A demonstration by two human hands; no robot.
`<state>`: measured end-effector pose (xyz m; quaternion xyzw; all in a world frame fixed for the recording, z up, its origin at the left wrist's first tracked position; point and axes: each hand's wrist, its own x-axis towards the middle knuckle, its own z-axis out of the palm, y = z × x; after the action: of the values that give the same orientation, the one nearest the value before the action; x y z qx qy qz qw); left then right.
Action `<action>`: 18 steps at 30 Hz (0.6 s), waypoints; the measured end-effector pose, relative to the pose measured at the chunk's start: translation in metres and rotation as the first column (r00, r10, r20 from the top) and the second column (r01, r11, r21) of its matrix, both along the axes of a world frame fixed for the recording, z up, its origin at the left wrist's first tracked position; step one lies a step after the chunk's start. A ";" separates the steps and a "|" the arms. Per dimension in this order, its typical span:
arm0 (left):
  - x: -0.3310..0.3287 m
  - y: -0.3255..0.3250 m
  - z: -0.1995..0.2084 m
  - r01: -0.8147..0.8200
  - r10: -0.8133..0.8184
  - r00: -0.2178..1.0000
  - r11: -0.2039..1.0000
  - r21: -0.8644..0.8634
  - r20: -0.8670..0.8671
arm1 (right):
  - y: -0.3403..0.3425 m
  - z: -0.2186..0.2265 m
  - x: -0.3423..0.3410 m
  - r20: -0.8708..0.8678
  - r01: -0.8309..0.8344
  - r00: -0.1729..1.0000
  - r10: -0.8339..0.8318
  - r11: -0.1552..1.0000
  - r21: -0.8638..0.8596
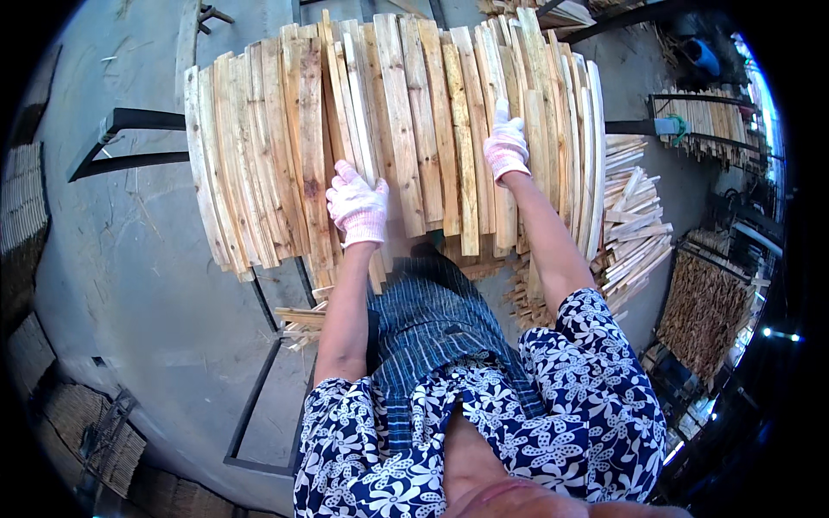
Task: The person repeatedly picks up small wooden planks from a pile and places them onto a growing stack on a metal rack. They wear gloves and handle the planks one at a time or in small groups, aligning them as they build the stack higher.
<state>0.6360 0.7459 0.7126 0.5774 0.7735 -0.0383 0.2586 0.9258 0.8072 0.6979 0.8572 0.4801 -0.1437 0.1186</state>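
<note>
Wooden slats fill the head view's upper middle, laid side by side in a broad row across a dark metal frame before the person. The gloved left hand has its fingers bent over narrow strips left of the middle; whether it grips them cannot be told. The gloved right hand rests farther right, index finger stretched along a slat; its hold is likewise unclear. Because the ends are uneven and some strips overlap, a sideways push could probably tip a loose one off the near edge, and a rough edge might snag the gloves. A blue tub stands at upper right; its contents cannot be made out. Loose sticks lie heaped right of the row.
</note>
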 end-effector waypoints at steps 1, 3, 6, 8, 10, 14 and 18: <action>0.002 -0.003 0.003 0.030 -0.019 0.997 0.989 0.145 -0.079 | -0.001 0.002 0.004 -0.033 -0.017 0.999 0.018 0.999 0.027; 0.009 -0.016 0.013 0.114 -0.043 0.972 0.946 0.304 -0.230 | -0.006 0.009 0.020 -0.147 -0.049 0.986 0.072 0.986 0.157; 0.030 -0.058 0.029 0.247 -0.392 0.890 0.844 0.477 0.232 | -0.011 0.012 0.037 -0.337 0.057 0.940 0.045 0.957 0.286; 0.056 -0.105 0.035 0.391 -0.560 0.714 0.816 0.426 0.420 | -0.010 0.004 0.034 -0.362 0.062 0.930 0.066 0.941 0.331; 0.080 -0.145 0.021 0.447 -0.165 0.681 0.866 -0.226 0.714 | -0.004 -0.009 0.020 -0.328 0.017 0.944 0.048 0.981 0.192; 0.119 -0.168 -0.050 0.200 0.394 0.613 0.762 -0.616 0.685 | 0.004 -0.032 -0.003 -0.212 0.041 0.977 -0.016 0.993 0.113; 0.149 -0.170 -0.086 0.079 0.804 0.162 0.568 -0.819 0.573 | 0.004 -0.030 0.012 -0.297 0.057 0.955 -0.018 0.991 0.121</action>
<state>0.7850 0.5763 0.6269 0.0968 0.5043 0.0930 0.8530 0.9376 0.8112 0.6677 0.8409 0.4842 -0.2413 -0.0126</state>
